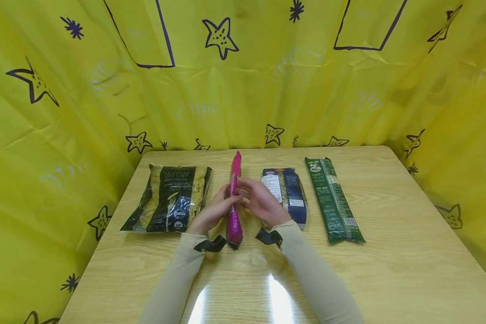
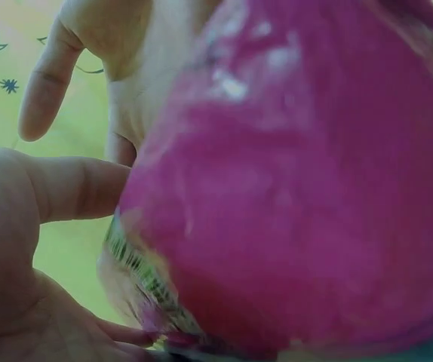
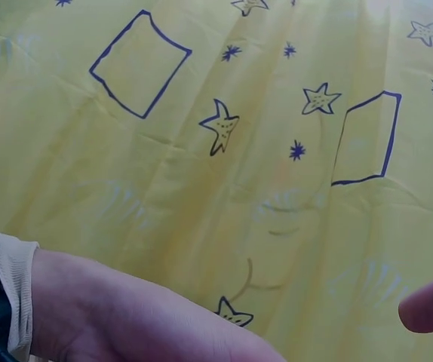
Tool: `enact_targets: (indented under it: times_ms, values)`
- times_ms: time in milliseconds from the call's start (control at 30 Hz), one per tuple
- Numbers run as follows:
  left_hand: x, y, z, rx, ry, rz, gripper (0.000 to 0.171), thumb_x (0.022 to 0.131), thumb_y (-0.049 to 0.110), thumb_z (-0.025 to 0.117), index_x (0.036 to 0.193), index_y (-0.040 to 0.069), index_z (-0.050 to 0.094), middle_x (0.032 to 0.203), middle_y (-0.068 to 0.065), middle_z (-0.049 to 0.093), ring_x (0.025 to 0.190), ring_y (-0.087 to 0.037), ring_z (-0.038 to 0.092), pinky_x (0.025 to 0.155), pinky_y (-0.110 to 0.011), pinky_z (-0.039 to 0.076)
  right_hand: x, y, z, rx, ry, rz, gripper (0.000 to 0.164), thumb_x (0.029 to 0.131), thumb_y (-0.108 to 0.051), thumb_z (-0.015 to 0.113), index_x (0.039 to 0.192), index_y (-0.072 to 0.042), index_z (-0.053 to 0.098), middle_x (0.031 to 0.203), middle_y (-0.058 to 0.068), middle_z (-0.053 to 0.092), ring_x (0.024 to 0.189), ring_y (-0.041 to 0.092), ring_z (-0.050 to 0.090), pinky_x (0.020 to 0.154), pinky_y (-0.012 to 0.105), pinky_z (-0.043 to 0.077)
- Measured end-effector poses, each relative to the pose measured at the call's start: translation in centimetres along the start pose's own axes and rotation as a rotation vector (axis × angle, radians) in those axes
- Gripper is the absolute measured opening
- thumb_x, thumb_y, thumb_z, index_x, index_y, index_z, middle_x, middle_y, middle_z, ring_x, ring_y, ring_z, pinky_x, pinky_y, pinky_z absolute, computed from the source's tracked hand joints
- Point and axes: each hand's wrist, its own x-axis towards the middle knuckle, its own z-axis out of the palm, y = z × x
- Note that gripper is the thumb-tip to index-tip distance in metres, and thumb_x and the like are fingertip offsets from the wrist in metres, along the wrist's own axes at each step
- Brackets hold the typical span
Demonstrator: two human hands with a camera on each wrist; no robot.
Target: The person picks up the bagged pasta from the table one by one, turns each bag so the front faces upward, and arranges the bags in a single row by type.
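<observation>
A bright pink plastic packet (image 1: 235, 220) stands on its narrow edge between the two hands. My left hand (image 1: 214, 209) grips it from the left, the thumb laid across its upper edge. From the other side my right hand (image 1: 263, 200) holds it with bent fingers that reach its right face. Close up in the left wrist view, the pink packet (image 2: 299, 188) covers much of the left fingers. Only the forearm side of my right hand (image 3: 141, 309) and one fingertip show in the right wrist view; the packet is out of sight there.
Left of the hands lies a large black and clear pasta bag (image 1: 174, 198). A dark blue packet (image 1: 293, 193) with white labels lies just right of them, partly behind the right hand. Farther right is a long green spaghetti packet (image 1: 334, 202). A yellow patterned curtain (image 1: 243, 90) borders the wooden table (image 1: 409, 261).
</observation>
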Motion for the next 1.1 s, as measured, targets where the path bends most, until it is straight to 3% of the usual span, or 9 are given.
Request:
enact_targets:
  times_ms: [133, 300, 600, 767, 933, 1100]
  values:
    - [-0.2, 0.1, -0.2, -0.002, 0.006, 0.003, 0.075, 0.101, 0.014, 0.056, 0.162, 0.0, 0.015, 0.159, -0.025, 0.034, 0.121, -0.028, 0.05, 0.101, -0.036, 0.046, 0.1, 0.2, 0.1, -0.005, -0.01, -0.002, 0.053, 0.111, -0.022, 0.034, 0.157, 0.004, 0.035, 0.165, 0.02, 0.033, 0.157, 0.036, 0.027, 0.13, 0.053, 0.021]
    - [0.0, 0.0, -0.4, 0.005, 0.009, 0.013, 0.074, 0.099, 0.004, 0.054, 0.162, -0.002, 0.016, 0.148, -0.023, 0.04, 0.102, -0.02, 0.049, 0.082, -0.025, 0.044, 0.3, 0.4, 0.0, 0.003, 0.001, -0.005, 0.051, 0.111, -0.021, 0.034, 0.156, 0.005, 0.035, 0.164, 0.021, 0.033, 0.156, 0.037, 0.029, 0.13, 0.053, 0.023]
    - [0.0, -0.1, -0.5, 0.013, 0.006, 0.021, 0.076, 0.095, 0.0, 0.049, 0.162, -0.004, 0.013, 0.161, -0.031, 0.031, 0.12, -0.029, 0.05, 0.101, -0.037, 0.047, 0.8, 0.9, -0.4, 0.065, 0.078, 0.004, 0.052, 0.11, -0.02, 0.038, 0.155, 0.005, 0.031, 0.163, 0.023, 0.031, 0.155, 0.038, 0.03, 0.13, 0.054, 0.024]
    - [-0.1, 0.1, -0.5, -0.013, 0.02, -0.002, 0.079, 0.092, -0.002, 0.048, 0.162, -0.003, 0.012, 0.16, -0.03, 0.031, 0.109, -0.024, 0.051, 0.088, -0.027, 0.05, 1.3, 1.5, -0.7, 0.113, 0.121, 0.023, 0.046, 0.109, -0.02, 0.041, 0.149, 0.003, 0.037, 0.158, 0.021, 0.034, 0.145, 0.033, 0.041, 0.127, 0.048, 0.029]
    - [0.1, -0.1, -0.6, -0.052, 0.043, -0.006, 0.079, 0.09, -0.004, 0.046, 0.162, -0.003, 0.014, 0.15, -0.029, 0.039, 0.098, -0.02, 0.049, 0.077, -0.022, 0.048, 2.0, 2.3, -0.8, 0.113, 0.134, 0.076, 0.046, 0.109, -0.022, 0.042, 0.148, 0.002, 0.041, 0.148, 0.015, 0.044, 0.122, 0.021, 0.048, 0.106, 0.034, 0.04]
    - [0.3, -0.4, -0.8, -0.104, 0.049, 0.009, 0.08, 0.088, -0.007, 0.043, 0.162, -0.005, 0.014, 0.157, -0.032, 0.036, 0.116, -0.028, 0.05, 0.083, -0.022, 0.05, 2.3, 2.8, -0.8, 0.099, 0.121, 0.096, 0.054, 0.109, -0.025, 0.042, 0.155, 0.004, 0.035, 0.157, 0.017, 0.041, 0.143, 0.028, 0.042, 0.12, 0.044, 0.034]
